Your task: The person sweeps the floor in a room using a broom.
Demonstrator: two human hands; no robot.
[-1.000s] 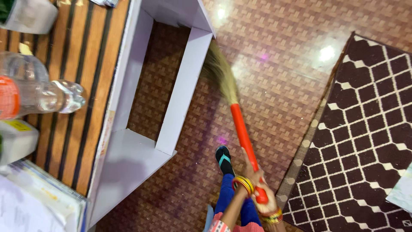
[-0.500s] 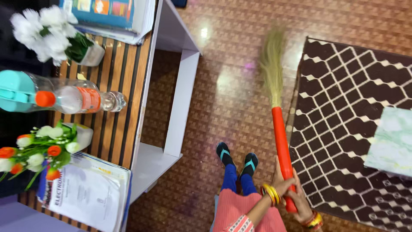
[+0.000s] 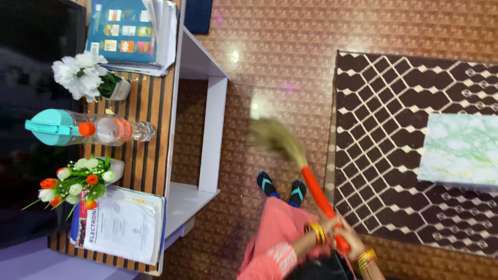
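Observation:
Both my hands grip the orange handle of a grass broom [image 3: 317,193]. My left hand [image 3: 329,225] holds it higher up, with bangles on the wrist. My right hand [image 3: 350,241] closes around the lower end, also bangled. The handle slants up and left, and the blurred straw bristles [image 3: 274,138] sit over the brown woven-pattern floor [image 3: 280,62], just in front of my sandalled feet [image 3: 282,187]. A pink garment covers my legs.
On the left stands a striped wooden tabletop [image 3: 155,155] with a white shelf frame [image 3: 210,140], books [image 3: 120,225], flower vases [image 3: 85,78] and clear bottles [image 3: 116,129]. A dark diamond-patterned rug [image 3: 384,155] lies on the right under a green marbled table [image 3: 461,150].
The broom swung from pointing straight up beside the rug down and to the left, with the bristles now low in front of my feet. My hands shifted slightly, and the view moved a little.

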